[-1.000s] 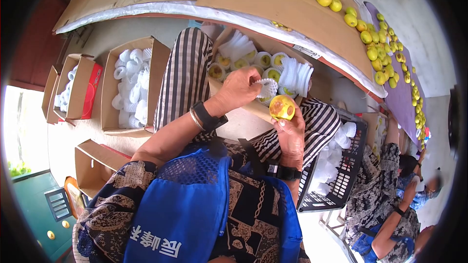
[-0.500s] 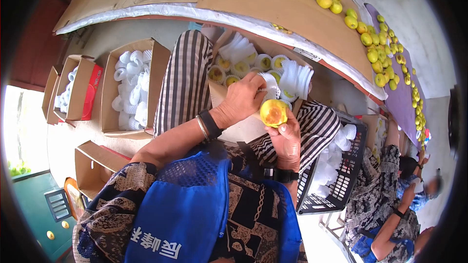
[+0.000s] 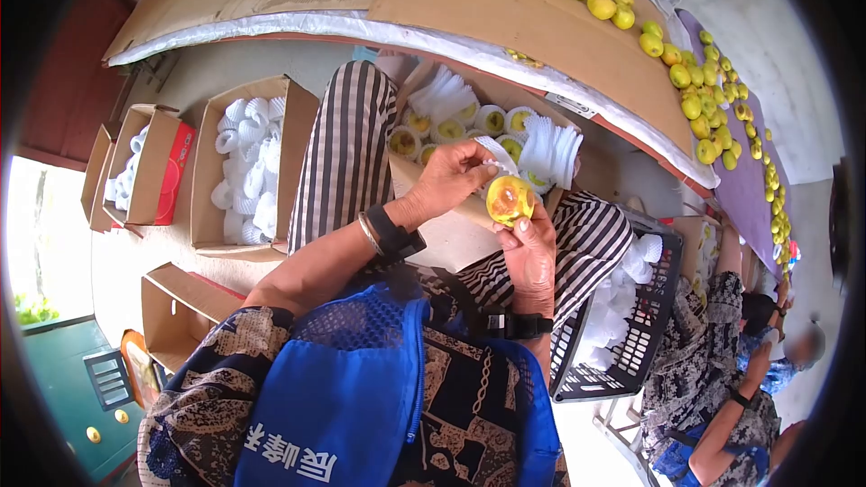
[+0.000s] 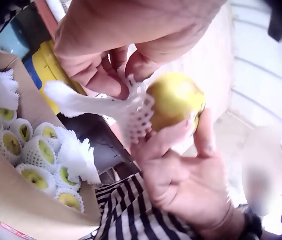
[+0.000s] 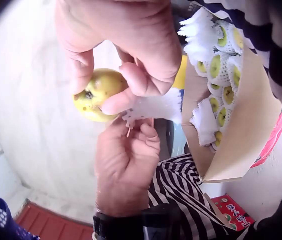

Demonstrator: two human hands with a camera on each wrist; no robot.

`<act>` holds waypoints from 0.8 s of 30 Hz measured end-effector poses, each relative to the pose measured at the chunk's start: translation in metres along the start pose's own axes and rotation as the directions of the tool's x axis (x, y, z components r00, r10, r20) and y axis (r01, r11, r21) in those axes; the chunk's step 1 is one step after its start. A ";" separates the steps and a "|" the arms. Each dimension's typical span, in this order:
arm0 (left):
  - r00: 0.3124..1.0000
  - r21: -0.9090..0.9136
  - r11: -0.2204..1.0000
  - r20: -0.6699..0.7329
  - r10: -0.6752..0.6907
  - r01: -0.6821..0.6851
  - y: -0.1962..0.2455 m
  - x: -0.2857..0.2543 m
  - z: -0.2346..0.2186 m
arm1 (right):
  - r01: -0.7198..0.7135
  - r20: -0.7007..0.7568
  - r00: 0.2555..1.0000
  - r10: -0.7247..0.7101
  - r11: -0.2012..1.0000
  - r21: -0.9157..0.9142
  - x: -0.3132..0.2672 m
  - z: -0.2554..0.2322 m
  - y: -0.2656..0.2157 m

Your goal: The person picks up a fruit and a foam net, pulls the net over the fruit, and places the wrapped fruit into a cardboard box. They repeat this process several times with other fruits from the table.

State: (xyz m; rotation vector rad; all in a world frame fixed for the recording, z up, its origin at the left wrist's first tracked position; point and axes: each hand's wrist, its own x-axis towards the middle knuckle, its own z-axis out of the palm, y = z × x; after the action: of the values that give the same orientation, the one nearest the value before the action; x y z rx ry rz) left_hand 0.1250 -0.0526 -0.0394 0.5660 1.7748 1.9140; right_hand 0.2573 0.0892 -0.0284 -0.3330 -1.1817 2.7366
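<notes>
In my right hand [image 3: 530, 248] I hold a yellow-green apple [image 3: 510, 200], gripped by the thumb and fingers around its sides. Brown marks show on its skin. My left hand [image 3: 451, 179] pinches a white foam fruit net [image 4: 136, 110] between thumb and fingertips. The net's opened mesh end meets one side of the apple in the left wrist view, while its other end trails loose. Just beyond both hands, a cardboard box [image 5: 261, 110] contains several apples in white nets [image 4: 41, 152] and stacks of flat foam nets [image 3: 552, 149].
Several boxes of foam nets [image 3: 248, 167] stand to the left. A black crate [image 3: 622, 325] with more nets is at the right. Loose apples [image 3: 600, 5] line the cardboard-covered table [image 3: 505, 9] ahead. Striped trouser legs [image 3: 347, 135] flank the box. Another person's arm [image 3: 722, 415] shows at right.
The apple in my right hand has moved left and closer to the foam net, and has been turned. My left hand has shifted slightly, still pinching the net.
</notes>
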 end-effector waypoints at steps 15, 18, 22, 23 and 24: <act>0.978 -0.151 0.979 0.174 -0.113 0.139 0.003 -0.005 0.006 | 0.232 -0.246 0.937 -0.249 0.968 -0.097 -0.001 0.009 0.003; 0.989 -0.150 0.983 0.116 -0.087 0.104 -0.005 -0.007 0.014 | 0.270 -0.221 0.931 -0.291 0.955 -0.123 0.000 -0.003 0.008; 0.997 -0.183 0.981 0.057 -0.057 0.066 -0.011 -0.009 0.020 | 0.302 -0.278 0.884 -0.375 0.914 -0.273 0.008 -0.007 0.013; 0.997 -0.190 0.980 0.053 -0.050 0.059 -0.011 -0.009 0.019 | 0.310 -0.257 0.885 -0.388 0.903 -0.297 0.007 -0.007 0.014; 0.998 -0.197 0.979 0.047 -0.043 0.051 -0.013 -0.009 0.019 | 0.238 -0.236 0.921 -0.310 0.928 -0.288 0.007 -0.012 0.014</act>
State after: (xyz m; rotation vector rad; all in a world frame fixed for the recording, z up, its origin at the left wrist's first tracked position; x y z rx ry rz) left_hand 0.1441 -0.0423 -0.0503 0.4859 1.5347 2.0012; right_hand 0.2528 0.0893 -0.0480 -0.5169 -1.3805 2.2150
